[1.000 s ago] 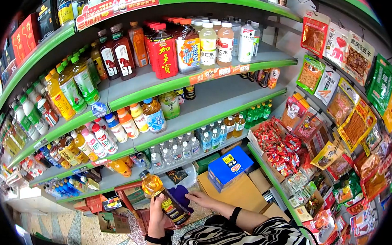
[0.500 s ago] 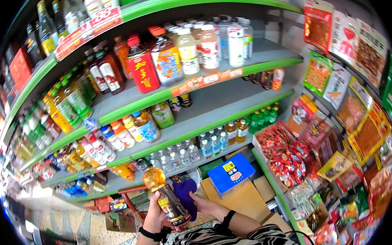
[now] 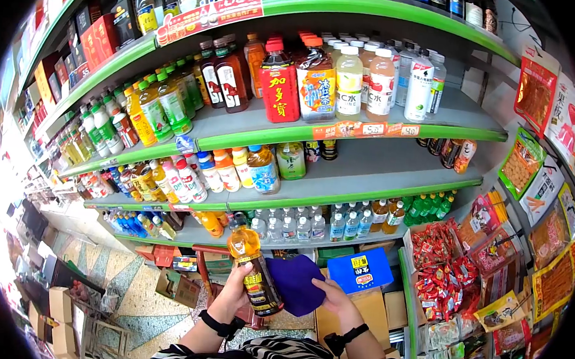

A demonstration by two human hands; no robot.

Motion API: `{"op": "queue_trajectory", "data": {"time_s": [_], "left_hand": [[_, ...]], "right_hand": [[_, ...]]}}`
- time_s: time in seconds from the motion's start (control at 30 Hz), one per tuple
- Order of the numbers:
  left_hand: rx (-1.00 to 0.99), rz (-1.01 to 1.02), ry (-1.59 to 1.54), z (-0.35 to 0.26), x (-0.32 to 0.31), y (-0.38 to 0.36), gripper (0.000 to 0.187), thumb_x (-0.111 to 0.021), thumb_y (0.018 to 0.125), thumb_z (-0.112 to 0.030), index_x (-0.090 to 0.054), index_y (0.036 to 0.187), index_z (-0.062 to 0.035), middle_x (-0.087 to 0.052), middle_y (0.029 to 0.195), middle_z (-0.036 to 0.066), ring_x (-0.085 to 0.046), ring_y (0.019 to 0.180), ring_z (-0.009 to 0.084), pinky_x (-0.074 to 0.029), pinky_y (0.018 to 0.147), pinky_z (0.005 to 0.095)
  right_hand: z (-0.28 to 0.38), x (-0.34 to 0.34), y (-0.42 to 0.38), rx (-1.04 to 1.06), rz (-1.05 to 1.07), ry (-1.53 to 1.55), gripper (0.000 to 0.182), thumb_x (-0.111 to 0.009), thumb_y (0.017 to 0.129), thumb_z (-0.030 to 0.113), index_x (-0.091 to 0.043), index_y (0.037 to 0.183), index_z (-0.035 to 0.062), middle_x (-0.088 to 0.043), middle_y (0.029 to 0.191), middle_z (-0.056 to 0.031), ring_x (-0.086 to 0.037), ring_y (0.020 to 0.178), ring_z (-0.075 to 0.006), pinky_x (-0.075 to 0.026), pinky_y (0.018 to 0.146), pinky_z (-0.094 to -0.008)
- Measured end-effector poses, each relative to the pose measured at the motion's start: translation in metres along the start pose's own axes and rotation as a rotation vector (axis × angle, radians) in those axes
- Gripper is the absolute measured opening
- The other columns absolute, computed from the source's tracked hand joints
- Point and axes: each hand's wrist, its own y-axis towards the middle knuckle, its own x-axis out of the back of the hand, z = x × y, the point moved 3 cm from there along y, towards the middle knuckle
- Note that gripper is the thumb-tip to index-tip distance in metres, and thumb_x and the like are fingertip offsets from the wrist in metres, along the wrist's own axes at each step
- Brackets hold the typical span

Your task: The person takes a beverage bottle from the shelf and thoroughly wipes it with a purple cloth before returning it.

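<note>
My left hand is wrapped round a large drink bottle with a black label and amber liquid, tilted slightly with its neck up and to the left. The dark cap lies against the lower shelf in view. Just right of the bottle, my right hand pinches the edge of a purple cloth. The cloth is spread out between the bottle and my right fingers, and its left edge is hidden behind the bottle. Both hands are in front of the lowest shelf, above cartons.
Curved shelves with green edges hold rows of drink bottles ahead. A blue box rests on a brown carton below. Red-wrapped snacks fill boxes at right, beneath hanging snack packets. A small open carton sits on the floor.
My view has swung, so the shelves appear more level and further right. The purple cloth, bunched before, is now spread wider, with my right hand further from the bottle.
</note>
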Motion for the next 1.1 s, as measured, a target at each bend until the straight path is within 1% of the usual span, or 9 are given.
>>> {"op": "queue_trajectory", "data": {"time_s": [0.17, 0.27, 0.33, 0.47, 0.6, 0.7, 0.83, 0.87, 1.1], "left_hand": [[-0.131, -0.033, 0.043, -0.015, 0.001, -0.013, 0.037, -0.061, 0.086, -0.023, -0.047, 0.115, -0.005, -0.06, 0.097, 0.007, -0.062, 0.088, 0.0209, -0.053, 0.081, 0.0379], [-0.137, -0.057, -0.004, -0.018, 0.005, -0.02, 0.036, -0.059, 0.087, -0.024, -0.047, 0.115, -0.0053, -0.06, 0.098, 0.008, -0.063, 0.088, 0.0217, -0.053, 0.08, 0.0386], [-0.075, -0.087, -0.104, -0.021, 0.001, -0.027, 0.038, -0.059, 0.087, -0.027, -0.047, 0.116, -0.0058, -0.061, 0.099, 0.008, -0.063, 0.088, 0.0224, -0.054, 0.08, 0.0395], [-0.022, -0.038, -0.211, -0.018, 0.004, -0.027, 0.043, -0.059, 0.085, -0.038, -0.052, 0.113, -0.0054, -0.063, 0.097, 0.01, -0.064, 0.085, 0.0248, -0.055, 0.078, 0.0417], [-0.11, -0.123, -0.124, -0.027, 0.01, -0.035, 0.049, -0.058, 0.084, -0.041, -0.054, 0.115, -0.0033, -0.064, 0.098, 0.01, -0.065, 0.085, 0.0239, -0.055, 0.078, 0.0407], [-0.097, -0.043, -0.216, -0.031, 0.018, -0.038, 0.051, -0.056, 0.085, -0.044, -0.054, 0.114, -0.0025, -0.064, 0.098, 0.01, -0.065, 0.084, 0.0242, -0.055, 0.076, 0.0405], [-0.057, 0.041, -0.277, -0.028, 0.019, -0.042, 0.052, -0.053, 0.085, -0.044, -0.054, 0.115, -0.0016, -0.064, 0.098, 0.01, -0.065, 0.08, 0.024, -0.055, 0.073, 0.0399], [-0.092, -0.041, -0.241, -0.027, 0.02, -0.044, 0.053, -0.054, 0.084, -0.044, -0.054, 0.116, -0.0016, -0.064, 0.101, 0.011, -0.065, 0.08, 0.0239, -0.056, 0.073, 0.0395], [-0.145, -0.01, -0.256, -0.036, 0.035, -0.048, 0.048, -0.06, 0.08, -0.039, -0.054, 0.112, -0.0024, -0.064, 0.098, 0.011, -0.064, 0.08, 0.0233, -0.056, 0.074, 0.0386]], "right_hand": [[-0.004, -0.015, 0.002, 0.147, -0.009, -0.031, 0.041, -0.056, 0.089, 0.009, -0.047, 0.127, -0.004, -0.058, 0.12, -0.0148, -0.059, 0.107, -0.0244, -0.047, 0.094, -0.0366], [0.006, -0.02, -0.001, 0.184, 0.178, 0.182, 0.043, -0.055, 0.089, 0.012, -0.046, 0.128, -0.0042, -0.057, 0.121, -0.0156, -0.058, 0.109, -0.0255, -0.045, 0.097, -0.0378], [-0.012, -0.039, 0.007, 0.257, 0.2, 0.056, 0.052, -0.06, 0.086, 0.016, -0.042, 0.131, -0.0018, -0.052, 0.127, -0.0148, -0.052, 0.116, -0.0247, -0.041, 0.1, -0.0364], [-0.044, -0.078, 0.026, 0.205, 0.22, -0.133, 0.052, -0.061, 0.085, 0.016, -0.042, 0.131, -0.0013, -0.052, 0.127, -0.0143, -0.051, 0.116, -0.0242, -0.041, 0.1, -0.0363], [-0.04, -0.088, 0.027, 0.154, 0.236, -0.167, 0.053, -0.062, 0.085, 0.015, -0.042, 0.131, -0.0008, -0.052, 0.127, -0.0137, -0.051, 0.116, -0.0238, -0.041, 0.1, -0.0361], [-0.038, -0.092, 0.025, 0.129, 0.239, -0.188, 0.053, -0.062, 0.085, 0.015, -0.041, 0.131, -0.0005, -0.051, 0.127, -0.0133, -0.051, 0.116, -0.0235, -0.041, 0.1, -0.036], [-0.049, -0.11, 0.034, 0.121, 0.234, -0.245, 0.054, -0.063, 0.084, 0.015, -0.041, 0.131, 0.0, -0.051, 0.126, -0.0128, -0.05, 0.117, -0.0231, -0.04, 0.1, -0.0359], [-0.046, -0.112, 0.035, 0.12, 0.232, -0.241, 0.054, -0.063, 0.084, 0.015, -0.041, 0.131, 0.0002, -0.051, 0.126, -0.0126, -0.05, 0.117, -0.023, -0.04, 0.1, -0.0358], [-0.037, -0.118, 0.036, 0.174, 0.207, -0.266, 0.056, -0.064, 0.083, 0.014, -0.04, 0.132, 0.001, -0.05, 0.126, -0.0117, -0.05, 0.117, -0.0222, -0.04, 0.101, -0.0356]]}}
